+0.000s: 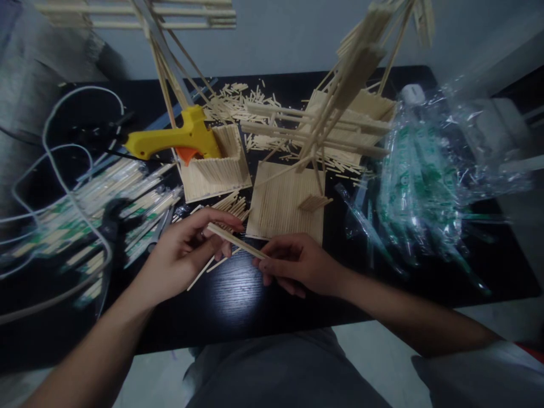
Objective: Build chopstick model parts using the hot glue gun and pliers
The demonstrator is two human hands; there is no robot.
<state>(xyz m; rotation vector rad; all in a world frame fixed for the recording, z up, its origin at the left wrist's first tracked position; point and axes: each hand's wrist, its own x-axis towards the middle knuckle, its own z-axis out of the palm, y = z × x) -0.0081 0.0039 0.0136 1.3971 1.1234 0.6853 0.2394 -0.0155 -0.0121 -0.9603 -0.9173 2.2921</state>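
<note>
A narrow strip of pale wooden sticks (238,241) slants between my two hands, above the near part of the black table. My right hand (293,263) pinches its right end between thumb and fingers. Around its left part curl the fingers and thumb of my left hand (195,241). Loose sticks (227,207) lie beyond and beneath my left hand. Just past my hands is a flat square panel of sticks (280,198), with a small piece of joined sticks (313,202) lying on it.
A yellow glue gun (170,139) rests with its nozzle end in a stick-walled box (221,175). Tall stick frames (340,90) rise behind. Cut stick pieces (238,102) litter the back. Clear plastic wrappers (420,181) lie right; wrapped chopsticks (123,198) and a white cable (63,187) lie left.
</note>
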